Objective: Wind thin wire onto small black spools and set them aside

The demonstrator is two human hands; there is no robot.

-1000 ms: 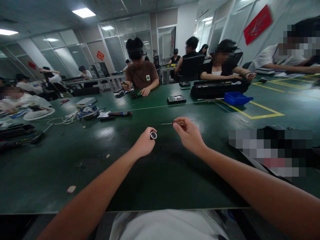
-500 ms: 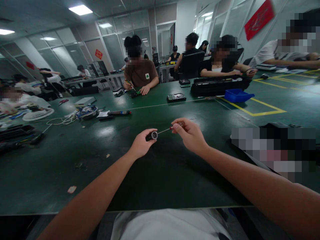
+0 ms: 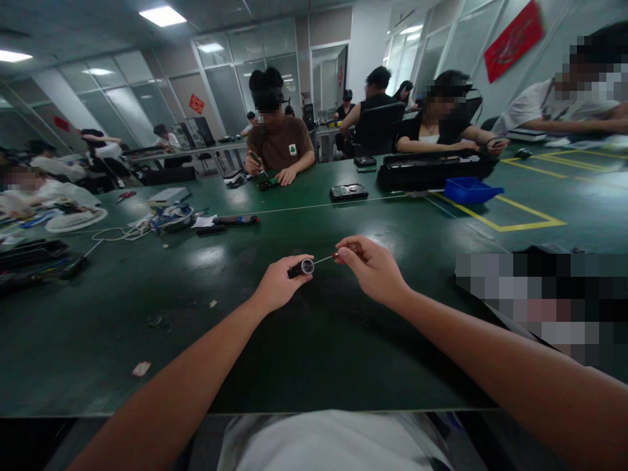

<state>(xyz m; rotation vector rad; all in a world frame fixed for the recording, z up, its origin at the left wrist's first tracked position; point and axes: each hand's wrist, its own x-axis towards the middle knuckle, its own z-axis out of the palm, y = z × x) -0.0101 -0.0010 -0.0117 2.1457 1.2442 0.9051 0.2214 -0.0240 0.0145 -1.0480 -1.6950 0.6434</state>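
Between its thumb and fingers, my left hand (image 3: 279, 286) grips a short black cylinder (image 3: 300, 267) whose round, light-rimmed end faces me. My right hand (image 3: 373, 267) is closed on the reddish handle of a screwdriver (image 3: 326, 259). The thin metal shaft points left, and its tip is at or near the rim of the cylinder; whether they touch I cannot tell. Both hands are above the green table (image 3: 314, 366).
A blue tray (image 3: 471, 190) and a long black device (image 3: 434, 171) stand at the back right. An opened drive-like part (image 3: 348, 191) lies mid-back. Tools (image 3: 235, 220) and cables (image 3: 122, 233) lie left. People sit across the table; a blurred-out object is at right.
The whole view has shifted slightly. Both hands keep their grips, and the cylinder's open end appears turned a little.
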